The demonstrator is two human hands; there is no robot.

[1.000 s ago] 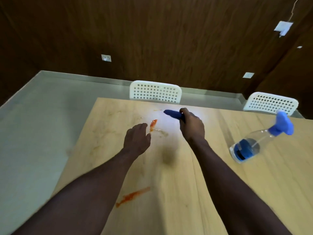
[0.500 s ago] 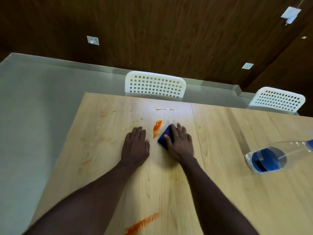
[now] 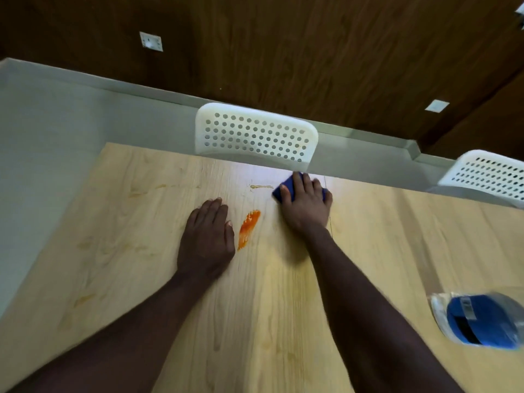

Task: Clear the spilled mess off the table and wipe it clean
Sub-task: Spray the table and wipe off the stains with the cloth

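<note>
My right hand [image 3: 306, 205] presses a dark blue cloth [image 3: 283, 188] flat on the light wooden table [image 3: 119, 251], near its far edge. My left hand [image 3: 207, 236] lies flat on the table with fingers together and holds nothing. An orange smear [image 3: 249, 228] sits between the two hands. A thin yellowish streak [image 3: 261, 187] lies just left of the cloth. Fainter yellowish marks [image 3: 136, 191] spread over the left part of the table.
A clear spray bottle with a blue label [image 3: 479, 321] lies at the right edge of the view. Two white perforated chairs [image 3: 255, 134] [image 3: 487, 174] stand behind the table's far edge. Grey floor [image 3: 42, 131] lies to the left, with a dark wood wall [image 3: 283, 52] behind.
My right hand has slid the blue cloth away from the orange smear toward the far edge. My left hand stays flat. The view has tilted down and closer.
</note>
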